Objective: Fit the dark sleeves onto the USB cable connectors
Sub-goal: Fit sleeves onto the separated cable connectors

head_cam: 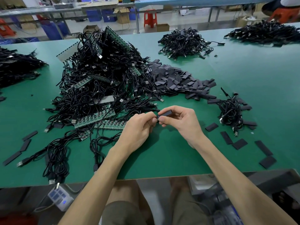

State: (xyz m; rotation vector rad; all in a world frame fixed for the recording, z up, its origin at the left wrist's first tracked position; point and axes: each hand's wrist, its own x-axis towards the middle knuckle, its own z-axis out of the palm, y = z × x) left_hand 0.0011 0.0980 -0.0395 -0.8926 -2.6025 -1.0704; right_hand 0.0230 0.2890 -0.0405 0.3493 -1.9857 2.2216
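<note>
My right hand (pixel 181 121) pinches a dark flat sleeve (pixel 164 113) between thumb and fingers, above the green table (pixel 162 159). My left hand (pixel 138 129) pinches a cable end right at the sleeve's left opening; the connector itself is mostly hidden by my fingertips. Behind my hands lies a big tangle of black USB cables (pixel 100 82) with green circuit strips. A heap of loose dark sleeves (pixel 175 78) sits to its right.
A small bundle of cables (pixel 230 112) lies at the right, with single sleeves (pixel 240 143) scattered around it. More sleeves (pixel 26 145) lie at the left. Further cable piles (pixel 183 43) sit at the back. The table's front edge runs just below my wrists.
</note>
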